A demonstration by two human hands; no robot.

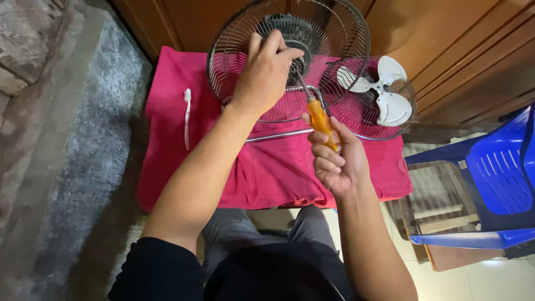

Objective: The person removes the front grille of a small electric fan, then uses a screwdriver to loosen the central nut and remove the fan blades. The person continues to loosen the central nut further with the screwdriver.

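Head view, left hand: your left hand (267, 72) is clamped over the hub of the rear fan guard (245, 33), at about 12 o'clock from your lap, likely to keep the cage from turning.
Head view, right hand: your right hand (334, 159) is closed around the orange handle of the screwdriver (319, 118), whose shaft slants up to 11 o'clock into the hub beneath your left fingers.
Fan parts: the guard stands tilted on the pink cloth (267, 173); the second guard with the white blade (384, 89) lies at 2 o'clock, touching it.
Around: a white toothbrush (187, 117) lies at 9 o'clock on the cloth, well apart; a blue plastic chair (496, 184) stands at 3 o'clock.
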